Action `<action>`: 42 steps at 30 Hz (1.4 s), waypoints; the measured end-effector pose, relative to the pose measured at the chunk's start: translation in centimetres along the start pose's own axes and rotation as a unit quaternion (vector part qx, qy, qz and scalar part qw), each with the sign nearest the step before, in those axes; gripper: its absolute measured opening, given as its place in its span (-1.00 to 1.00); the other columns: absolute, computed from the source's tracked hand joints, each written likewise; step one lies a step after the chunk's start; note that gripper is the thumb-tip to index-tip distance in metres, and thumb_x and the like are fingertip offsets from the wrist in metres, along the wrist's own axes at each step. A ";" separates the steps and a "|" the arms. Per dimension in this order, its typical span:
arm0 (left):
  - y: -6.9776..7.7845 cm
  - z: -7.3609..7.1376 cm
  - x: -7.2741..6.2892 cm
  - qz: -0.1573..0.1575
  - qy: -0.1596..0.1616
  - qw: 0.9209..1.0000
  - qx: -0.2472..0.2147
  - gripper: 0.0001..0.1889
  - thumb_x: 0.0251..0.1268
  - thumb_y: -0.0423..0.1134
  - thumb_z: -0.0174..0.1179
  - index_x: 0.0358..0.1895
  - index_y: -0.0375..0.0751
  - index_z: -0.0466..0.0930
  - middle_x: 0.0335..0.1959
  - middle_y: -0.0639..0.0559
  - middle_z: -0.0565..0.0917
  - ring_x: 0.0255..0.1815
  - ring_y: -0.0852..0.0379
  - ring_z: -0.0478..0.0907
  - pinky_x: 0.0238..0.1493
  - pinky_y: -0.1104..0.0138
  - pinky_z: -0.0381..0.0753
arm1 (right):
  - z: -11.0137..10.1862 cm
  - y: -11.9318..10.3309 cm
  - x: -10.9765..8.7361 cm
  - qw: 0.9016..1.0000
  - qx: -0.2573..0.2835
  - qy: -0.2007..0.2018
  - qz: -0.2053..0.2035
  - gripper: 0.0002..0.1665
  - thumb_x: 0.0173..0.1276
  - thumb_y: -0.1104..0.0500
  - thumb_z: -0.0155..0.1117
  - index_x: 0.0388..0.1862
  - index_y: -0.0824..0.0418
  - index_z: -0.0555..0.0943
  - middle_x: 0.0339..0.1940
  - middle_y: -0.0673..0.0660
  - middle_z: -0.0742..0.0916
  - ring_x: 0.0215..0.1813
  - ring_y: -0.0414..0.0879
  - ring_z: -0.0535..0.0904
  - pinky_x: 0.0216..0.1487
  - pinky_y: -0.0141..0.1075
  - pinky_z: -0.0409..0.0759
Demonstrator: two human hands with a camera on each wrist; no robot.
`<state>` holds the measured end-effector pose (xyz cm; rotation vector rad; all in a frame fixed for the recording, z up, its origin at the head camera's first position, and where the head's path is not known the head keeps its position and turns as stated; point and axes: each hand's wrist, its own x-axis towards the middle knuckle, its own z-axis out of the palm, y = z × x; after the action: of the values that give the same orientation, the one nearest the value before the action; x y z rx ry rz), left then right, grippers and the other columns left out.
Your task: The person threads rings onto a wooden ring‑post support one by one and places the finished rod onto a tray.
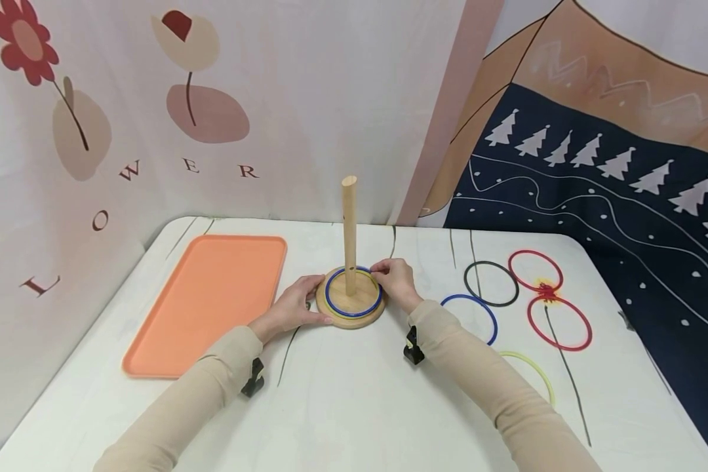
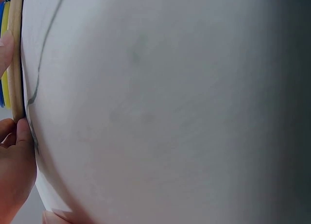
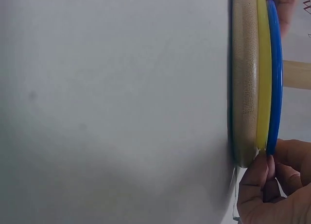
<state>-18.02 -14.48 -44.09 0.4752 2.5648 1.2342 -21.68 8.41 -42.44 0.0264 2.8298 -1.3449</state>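
Observation:
A round wooden base (image 1: 354,322) with an upright wooden peg (image 1: 349,229) stands mid-table. Around the peg, a blue ring (image 1: 328,288) lies over a yellow ring (image 3: 264,73), both on the base. My left hand (image 1: 292,305) grips the base's left side, thumb toward the front and fingers farther back. On the opposite side, my right hand (image 1: 396,282) pinches the blue ring at its right edge, its fingertips right at the yellow ring as well. The left wrist view catches only a strip of the base (image 2: 16,54) at its left border.
An orange tray (image 1: 212,295) lies at left. To the right are a black ring (image 1: 516,288), another blue ring (image 1: 495,328), two red rings (image 1: 590,331), and another yellow ring (image 1: 543,372) partly hidden by my right sleeve. Printed curtains hang behind the white table (image 1: 342,406).

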 end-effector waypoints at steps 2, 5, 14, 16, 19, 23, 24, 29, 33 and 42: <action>0.0 0.0 0.0 0.000 0.001 1.000 -0.001 0.01 -0.13 -0.15 0.50 0.40 -0.39 0.11 0.39 -0.28 0.21 0.36 -0.13 0.27 0.39 0.18 0.34 | 0.0 0.0 0.0 1.000 0.003 0.000 -0.001 -0.91 0.21 0.32 0.30 -0.32 0.29 0.71 -0.34 0.16 0.75 -0.26 -0.06 0.64 -0.24 -0.36 0.65; 0.0 0.0 0.0 -0.002 0.000 1.000 -0.002 0.01 -0.13 -0.14 0.50 0.40 -0.39 0.11 0.39 -0.28 0.21 0.36 -0.13 0.27 0.39 0.17 0.35 | 0.1 0.0 0.0 1.000 0.006 0.000 -0.001 -0.92 0.21 0.31 0.31 -0.33 0.29 0.71 -0.35 0.16 0.75 -0.27 -0.07 0.63 -0.26 -0.39 0.64; 0.0 0.1 0.0 -0.005 0.001 1.000 -0.003 0.01 -0.13 -0.15 0.51 0.40 -0.39 0.11 0.39 -0.27 0.20 0.36 -0.13 0.27 0.38 0.18 0.36 | 0.1 -0.1 0.0 1.000 0.003 -0.003 0.006 -0.92 0.21 0.29 0.32 -0.33 0.28 0.71 -0.36 0.14 0.75 -0.30 -0.09 0.62 -0.32 -0.44 0.61; 0.0 0.1 0.0 -0.006 0.001 1.000 -0.005 0.01 -0.14 -0.15 0.51 0.40 -0.38 0.11 0.39 -0.27 0.20 0.36 -0.12 0.27 0.38 0.18 0.35 | 0.1 0.0 0.0 1.000 0.003 -0.003 0.008 -0.91 0.22 0.28 0.32 -0.32 0.28 0.71 -0.35 0.14 0.75 -0.31 -0.10 0.62 -0.34 -0.44 0.61; 0.0 0.2 0.0 -0.006 0.001 1.000 -0.004 0.01 -0.14 -0.15 0.51 0.40 -0.38 0.11 0.39 -0.27 0.21 0.35 -0.12 0.28 0.38 0.18 0.35 | 0.0 0.1 0.0 1.000 0.007 -0.005 0.011 -0.88 0.23 0.24 0.32 -0.30 0.28 0.71 -0.35 0.14 0.74 -0.34 -0.13 0.60 -0.40 -0.48 0.59; 0.0 0.2 0.0 -0.005 0.002 1.000 -0.001 0.01 -0.14 -0.15 0.51 0.40 -0.38 0.11 0.39 -0.26 0.21 0.35 -0.12 0.28 0.38 0.18 0.36 | -0.4 0.3 0.0 0.999 0.033 -0.002 0.023 -0.83 0.24 0.21 0.31 -0.27 0.30 0.71 -0.36 0.14 0.73 -0.40 -0.18 0.55 -0.49 -0.55 0.49; 0.0 0.2 0.1 -0.004 0.002 1.000 -0.002 0.01 -0.14 -0.15 0.51 0.40 -0.38 0.11 0.39 -0.26 0.21 0.35 -0.12 0.28 0.38 0.18 0.36 | -0.5 0.4 0.0 0.999 0.041 -0.001 0.026 -0.83 0.25 0.21 0.31 -0.26 0.30 0.70 -0.37 0.14 0.72 -0.41 -0.20 0.53 -0.51 -0.56 0.47; -0.1 0.1 0.1 -0.001 0.003 1.000 -0.004 0.01 -0.14 -0.16 0.51 0.40 -0.39 0.11 0.39 -0.27 0.21 0.35 -0.13 0.28 0.38 0.18 0.36 | -1.9 0.5 -0.3 0.997 0.068 0.002 0.029 -0.83 0.28 0.24 0.27 -0.21 0.31 0.69 -0.34 0.17 0.71 -0.44 -0.22 0.50 -0.53 -0.55 0.50; -0.1 0.1 0.1 -0.002 0.004 1.000 0.001 0.01 -0.14 -0.15 0.51 0.40 -0.39 0.12 0.39 -0.28 0.21 0.34 -0.13 0.29 0.38 0.18 0.37 | -3.4 1.1 -0.4 0.998 0.065 0.002 0.022 -0.80 0.28 0.26 0.25 -0.16 0.33 0.67 -0.30 0.20 0.71 -0.46 -0.22 0.51 -0.52 -0.54 0.54; -0.1 0.1 0.0 -0.001 0.003 1.000 0.002 0.01 -0.14 -0.15 0.51 0.40 -0.39 0.11 0.38 -0.28 0.21 0.34 -0.13 0.29 0.37 0.18 0.37 | -6.9 2.7 -0.7 0.995 0.090 -0.028 0.039 -0.72 0.33 0.28 0.19 -0.02 0.37 0.60 -0.19 0.23 0.67 -0.22 0.00 0.58 -0.24 -0.35 0.67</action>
<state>-18.02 -14.46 -44.23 0.4708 2.5734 1.2315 -20.98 15.51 -40.15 0.0973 2.6231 -1.5530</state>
